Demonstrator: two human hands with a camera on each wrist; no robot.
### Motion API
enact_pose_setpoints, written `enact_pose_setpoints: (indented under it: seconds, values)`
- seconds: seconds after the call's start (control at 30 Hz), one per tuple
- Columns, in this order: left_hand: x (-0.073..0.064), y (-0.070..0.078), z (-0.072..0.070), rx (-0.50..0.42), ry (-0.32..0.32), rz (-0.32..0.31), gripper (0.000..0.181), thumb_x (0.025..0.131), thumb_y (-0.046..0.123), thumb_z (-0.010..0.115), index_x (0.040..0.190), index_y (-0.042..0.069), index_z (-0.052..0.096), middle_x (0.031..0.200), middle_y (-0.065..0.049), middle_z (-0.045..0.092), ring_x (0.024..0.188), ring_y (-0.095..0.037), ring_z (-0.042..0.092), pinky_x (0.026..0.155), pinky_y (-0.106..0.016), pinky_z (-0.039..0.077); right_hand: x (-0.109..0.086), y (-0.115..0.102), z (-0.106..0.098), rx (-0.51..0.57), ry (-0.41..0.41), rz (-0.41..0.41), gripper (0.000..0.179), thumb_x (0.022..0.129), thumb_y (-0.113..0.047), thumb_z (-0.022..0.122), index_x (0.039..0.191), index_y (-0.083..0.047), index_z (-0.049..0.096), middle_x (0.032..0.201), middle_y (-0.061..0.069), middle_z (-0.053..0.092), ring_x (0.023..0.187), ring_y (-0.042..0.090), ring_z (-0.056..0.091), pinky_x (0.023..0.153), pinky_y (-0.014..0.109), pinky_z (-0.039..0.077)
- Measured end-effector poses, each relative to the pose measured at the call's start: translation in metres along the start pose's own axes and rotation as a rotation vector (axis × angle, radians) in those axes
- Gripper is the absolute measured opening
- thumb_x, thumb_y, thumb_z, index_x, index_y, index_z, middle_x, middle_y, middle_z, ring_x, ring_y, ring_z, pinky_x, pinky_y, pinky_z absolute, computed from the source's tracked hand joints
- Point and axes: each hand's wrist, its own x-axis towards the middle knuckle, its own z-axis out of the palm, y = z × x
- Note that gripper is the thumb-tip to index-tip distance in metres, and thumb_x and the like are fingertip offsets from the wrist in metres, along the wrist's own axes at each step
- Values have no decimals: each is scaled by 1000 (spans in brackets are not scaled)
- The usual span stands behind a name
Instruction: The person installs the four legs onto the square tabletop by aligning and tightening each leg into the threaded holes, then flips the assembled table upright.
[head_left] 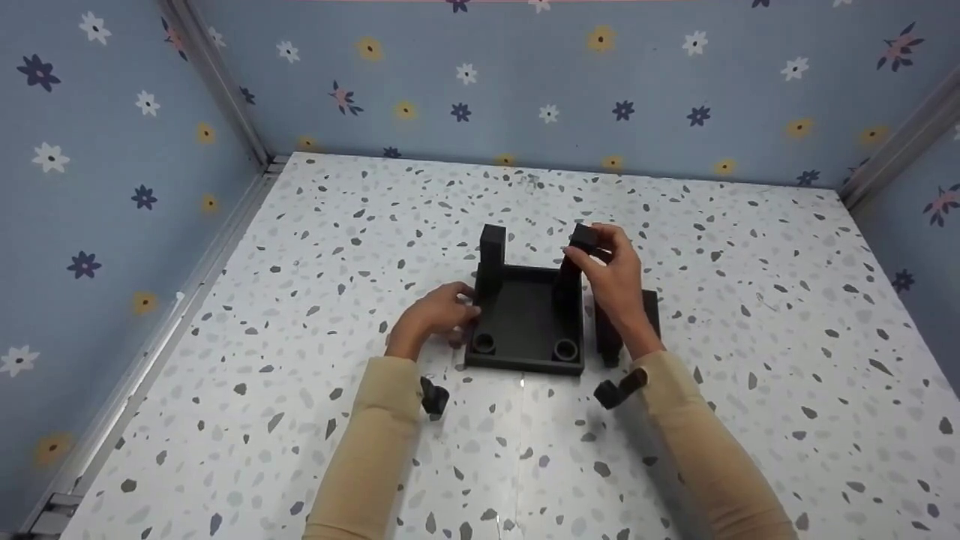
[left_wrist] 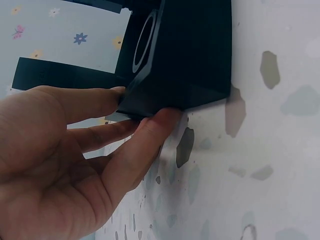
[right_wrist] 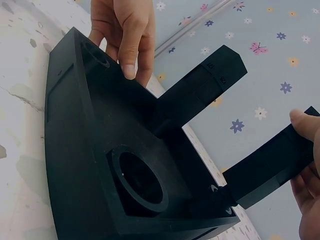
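Two black legs (head_left: 492, 251) stand at the far corners of the black base (head_left: 529, 322) on the desk (head_left: 262, 390). The right hand (head_left: 616, 277) pinches the right leg (right_wrist: 270, 167) near its top, apparently for alignment; the left hand (head_left: 439, 311), fingers apart, touches the side wall (left_wrist: 195, 55), probably steadying it.

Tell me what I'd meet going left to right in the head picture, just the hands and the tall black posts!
Left hand → the first tall black post, which no hand is touching → the second tall black post → right hand, which pinches that second post.
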Motion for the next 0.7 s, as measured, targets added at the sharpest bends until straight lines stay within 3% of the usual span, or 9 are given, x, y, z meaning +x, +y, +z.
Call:
enact_pose_setpoints:
  seconds: [0.23,0.3,0.47,0.7]
  values:
    - [0,0,-2,30,12,13,43,97,23,52,137,8,47,119,-14,62,107,-24,61,100,-41,42,3,1,5,-40,38,-73,44,80,-7,76,113,9,52,104,19,58,92,23,56,90,47,46]
    - [0,0,-2,48,22,18,43,97,24,52,137,8,47,119,-13,62,108,-25,60,102,-43,40,3,1,7,-62,40,-84,44,80,-7,76,113,10,51,103,19,58,91,25,55,87,44,47]
    - [-1,0,-1,29,20,7,44,96,24,53,138,9,47,118,-13,63,107,-25,61,103,-43,40,1,1,10,-119,49,-73,46,81,-9,76,113,8,48,103,18,56,89,26,54,83,38,45]
    - [-1,-1,0,18,22,9,43,96,25,54,136,10,48,120,-13,62,107,-25,61,103,-43,40,-2,-1,11,-119,61,-69,46,81,-10,76,113,7,49,104,20,56,92,25,53,88,48,45]
